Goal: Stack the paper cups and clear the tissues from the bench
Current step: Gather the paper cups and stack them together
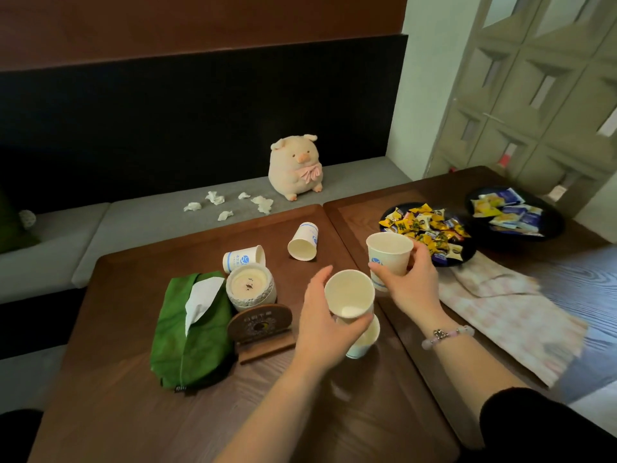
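- In the head view, we see the left hand (320,325) wrapped around an upright paper cup (349,294), its grip clamped on the cup wall, near the table's right edge where it meets a second table.
- That cup sits partly inside another cup (362,342) below it, so we judge the left hand is holding a small stack steady, mouth up to receive the next one.
- The right hand (412,282) has its grip clamped on a third cup (389,259), held upright just beside the stack and a little higher; we judge it is about to be lowered in.
- Two more cups lie on their sides toward the table's far edge: one (303,242) with its mouth facing us, one (243,259) touching a white candle jar (250,289).
- The cups are white paper with a blue logo and band, empty and uncrushed, so they should nest easily.
- The crumpled tissues (230,203) lie scattered on the grey bench (150,225) beyond the table's far edge, near a plush pig (295,167), not yet cleared.
- A green tissue pouch (192,329) lies by the table's left edge.
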Motion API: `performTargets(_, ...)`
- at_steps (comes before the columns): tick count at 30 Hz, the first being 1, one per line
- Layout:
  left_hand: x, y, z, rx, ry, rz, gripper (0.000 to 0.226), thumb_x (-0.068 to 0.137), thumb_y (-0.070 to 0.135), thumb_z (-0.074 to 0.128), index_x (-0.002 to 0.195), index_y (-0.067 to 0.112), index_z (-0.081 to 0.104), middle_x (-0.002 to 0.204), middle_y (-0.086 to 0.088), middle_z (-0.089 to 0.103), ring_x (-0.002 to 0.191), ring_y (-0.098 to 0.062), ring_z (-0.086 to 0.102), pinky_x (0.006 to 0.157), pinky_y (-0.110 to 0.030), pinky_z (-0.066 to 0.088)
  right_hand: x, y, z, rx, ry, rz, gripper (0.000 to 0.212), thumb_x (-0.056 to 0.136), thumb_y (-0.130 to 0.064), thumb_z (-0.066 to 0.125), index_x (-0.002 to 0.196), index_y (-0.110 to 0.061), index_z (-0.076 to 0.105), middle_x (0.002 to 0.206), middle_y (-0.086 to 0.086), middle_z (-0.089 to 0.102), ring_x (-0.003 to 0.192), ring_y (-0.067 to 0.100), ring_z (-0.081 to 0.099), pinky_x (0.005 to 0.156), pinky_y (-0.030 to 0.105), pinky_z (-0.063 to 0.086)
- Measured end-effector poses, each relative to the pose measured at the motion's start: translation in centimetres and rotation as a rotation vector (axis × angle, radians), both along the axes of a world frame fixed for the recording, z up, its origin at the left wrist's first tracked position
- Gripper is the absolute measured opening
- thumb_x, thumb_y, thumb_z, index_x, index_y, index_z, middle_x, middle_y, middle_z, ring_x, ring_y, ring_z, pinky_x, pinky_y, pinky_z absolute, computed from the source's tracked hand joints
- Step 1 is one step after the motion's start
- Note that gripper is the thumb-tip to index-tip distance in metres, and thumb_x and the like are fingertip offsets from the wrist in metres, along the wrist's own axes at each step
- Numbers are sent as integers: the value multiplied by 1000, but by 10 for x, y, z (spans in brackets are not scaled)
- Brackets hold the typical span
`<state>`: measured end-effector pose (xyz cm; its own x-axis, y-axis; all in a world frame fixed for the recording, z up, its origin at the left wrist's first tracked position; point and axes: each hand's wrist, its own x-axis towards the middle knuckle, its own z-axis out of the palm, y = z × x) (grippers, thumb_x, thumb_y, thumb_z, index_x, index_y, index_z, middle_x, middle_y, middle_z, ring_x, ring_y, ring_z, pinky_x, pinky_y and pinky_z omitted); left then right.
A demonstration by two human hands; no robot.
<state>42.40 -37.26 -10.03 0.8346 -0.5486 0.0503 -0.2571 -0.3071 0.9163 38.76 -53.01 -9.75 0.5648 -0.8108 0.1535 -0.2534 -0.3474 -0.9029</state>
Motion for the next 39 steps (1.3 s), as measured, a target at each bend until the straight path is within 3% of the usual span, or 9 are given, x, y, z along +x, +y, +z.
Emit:
performTargets(5,0,-9,-6,265,-112,-176,82,79,32,70,145,27,22,132,2,38,124,-16,45,101,-27,38,-24,-2,5,53,-65,-54,75,69,-22,80,130,-13,39,128,6,53,105,10,46,88,30,44)
performTargets(12,-7,-12,-25,475,-198,-215,85,77,51,68,144,23,23,140,1,37,129,-19,43,106,-35,39,-36,6,6,51,-94,-55,73,68,-18,81,128,-11,41,111,-4,50,102,12,48,90,36,47)
performTargets(17,-6,-14,-33,522,-223,-202,70,84,53,56,142,22,31,142,2,34,126,-20,47,106,-35,40,-40,7,2,53,-87,-50,72,67,-18,81,127,-12,41,111,-5,50,102,12,48,91,37,48)
performTargets(24,-2,-13,-40,578,-226,-196,78,78,60,58,144,28,31,142,3,36,128,-17,44,106,-35,43,-42,17,-7,65,-73,-39,72,66,-18,82,125,-11,43,122,6,56,105,15,51,90,32,46)
performTargets(29,-1,-13,-38,681,-278,-233,88,78,66,52,148,29,16,150,1,31,135,-20,36,112,-40,35,-38,30,-11,94,-66,-7,69,66,-22,82,123,-12,43,120,6,57,107,17,54,87,29,46)
performTargets(31,0,-9,-36,585,-195,-233,104,72,64,63,150,26,6,156,2,23,141,-19,29,116,-41,28,-38,34,-11,89,-70,11,69,66,-22,82,122,-11,44,120,6,57,105,15,53,86,27,45)
performTargets(33,1,-6,-25,340,-8,-159,114,64,59,72,150,21,7,158,2,19,144,-16,23,117,-36,24,-40,36,-14,91,-72,24,69,65,-22,82,122,-11,44,119,6,57,105,15,53,88,30,47)
performTargets(36,4,-8,3,-42,229,-24,92,68,49,66,145,18,26,154,-3,27,139,-13,30,110,-27,27,-42,41,-20,108,-51,40,71,62,-25,84,120,-17,44,119,5,57,110,20,55,92,42,51)
performTargets(39,7,-12,24,-23,113,-59,85,70,29,81,140,18,34,141,2,40,123,-6,39,98,-22,32,-42,49,-25,111,-36,85,69,60,-26,84,115,-25,43,116,2,57,107,21,57,89,41,53)
